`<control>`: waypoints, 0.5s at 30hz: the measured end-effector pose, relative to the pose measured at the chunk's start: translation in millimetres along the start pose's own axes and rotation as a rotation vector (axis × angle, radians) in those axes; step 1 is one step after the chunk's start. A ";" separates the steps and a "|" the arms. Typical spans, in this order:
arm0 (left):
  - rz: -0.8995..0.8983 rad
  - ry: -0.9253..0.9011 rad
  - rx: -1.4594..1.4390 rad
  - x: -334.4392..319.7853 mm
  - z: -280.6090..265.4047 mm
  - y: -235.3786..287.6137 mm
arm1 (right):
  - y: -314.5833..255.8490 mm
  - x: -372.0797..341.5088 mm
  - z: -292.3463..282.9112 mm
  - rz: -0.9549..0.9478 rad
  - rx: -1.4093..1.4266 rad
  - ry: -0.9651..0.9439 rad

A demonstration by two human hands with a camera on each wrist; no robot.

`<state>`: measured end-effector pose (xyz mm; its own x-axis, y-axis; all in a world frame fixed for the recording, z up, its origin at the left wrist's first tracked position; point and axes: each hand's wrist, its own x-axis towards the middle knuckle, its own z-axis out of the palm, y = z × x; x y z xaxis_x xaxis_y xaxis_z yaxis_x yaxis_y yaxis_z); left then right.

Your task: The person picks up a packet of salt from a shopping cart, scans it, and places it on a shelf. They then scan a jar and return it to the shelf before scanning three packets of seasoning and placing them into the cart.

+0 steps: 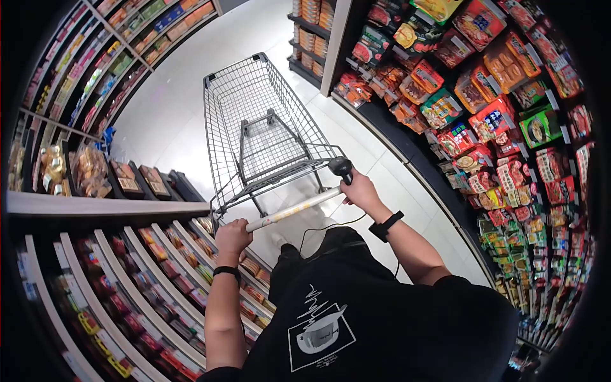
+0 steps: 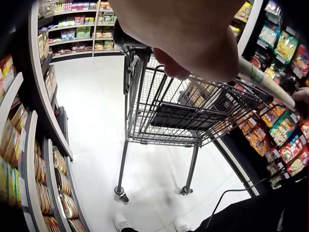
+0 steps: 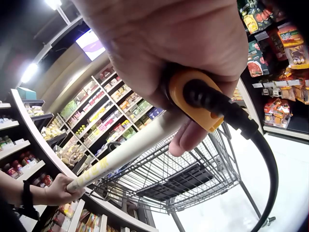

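An empty wire shopping cart (image 1: 264, 127) stands ahead of me, its basket pointing away up the aisle. My left hand (image 1: 233, 236) grips the left end of its pale handle (image 1: 294, 210), which has yellow print. Near the other end, beside a round black end piece (image 1: 341, 167), my right hand (image 1: 361, 193) is curled round the handle. In the right wrist view, an orange and black cable connector (image 3: 195, 99) sits at the palm of that hand, and a thick black cable (image 3: 273, 179) hangs from it.
Shelves of packaged goods (image 1: 146, 280) run close along the left, beside the cart's handle end. Racks of hanging packets (image 1: 496, 121) line the right. White tiled floor (image 1: 165, 114) lies between them. A thin cable (image 1: 324, 228) crosses in front of my legs.
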<state>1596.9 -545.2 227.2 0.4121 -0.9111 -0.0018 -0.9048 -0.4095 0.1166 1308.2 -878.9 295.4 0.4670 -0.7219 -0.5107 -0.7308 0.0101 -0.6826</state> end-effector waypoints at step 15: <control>0.140 -0.099 -0.017 33.8 -11.4 -89.3 | -30.1 -35.0 74.0 0.115 0.029 0.191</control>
<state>1692.9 -538.9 228.0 0.2691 -0.9596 -0.0823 -0.9503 -0.2784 0.1391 1350.8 -802.8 295.1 0.2764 -0.8329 -0.4796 -0.7582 0.1177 -0.6414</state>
